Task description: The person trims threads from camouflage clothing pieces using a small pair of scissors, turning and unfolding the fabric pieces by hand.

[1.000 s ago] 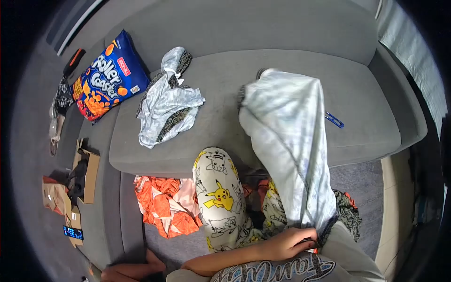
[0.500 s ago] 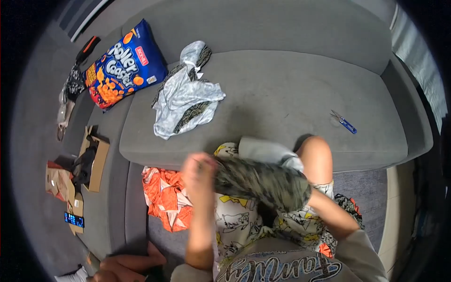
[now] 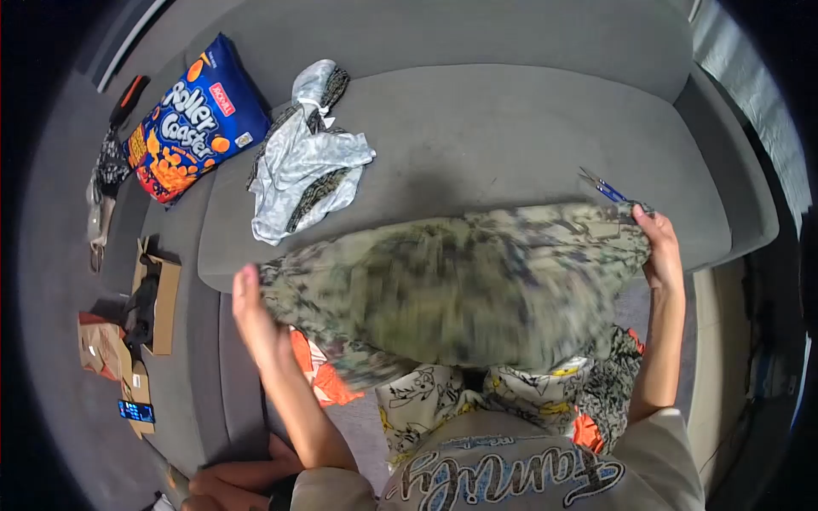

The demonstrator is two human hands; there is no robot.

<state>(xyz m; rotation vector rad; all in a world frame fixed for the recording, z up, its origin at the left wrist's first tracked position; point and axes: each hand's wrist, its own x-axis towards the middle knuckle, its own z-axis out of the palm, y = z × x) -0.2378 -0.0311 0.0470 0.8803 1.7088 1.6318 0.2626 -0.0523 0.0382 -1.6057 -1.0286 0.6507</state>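
Observation:
A green camouflage garment point(image 3: 460, 289) hangs spread out over my lap, blurred by motion, so its exact kind is hard to tell. My left hand point(image 3: 260, 319) is closed on its left end, and my right hand point(image 3: 660, 243) pinches its right end near the sofa seat. Just beyond my right hand lies a pair of blue-handled thread snips point(image 3: 607, 189), partly hidden by the cloth. A pale grey garment with dark camouflage patches point(image 3: 311, 175) lies crumpled on the sofa, beyond my left hand.
The grey sofa point(image 3: 511, 128) spans the front. To the left are a Roller Coaster snack-bag pillow point(image 3: 192, 123), an open cardboard box point(image 3: 166, 307) and a phone point(image 3: 136, 411). Orange cloth point(image 3: 324, 375) lies below; another person's bare leg point(image 3: 247, 477) shows at lower left.
The camouflage garment, earlier bunched over my right forearm, is now stretched wide between both hands. My left hand has moved left, my right hand up and right. The view has shifted slightly.

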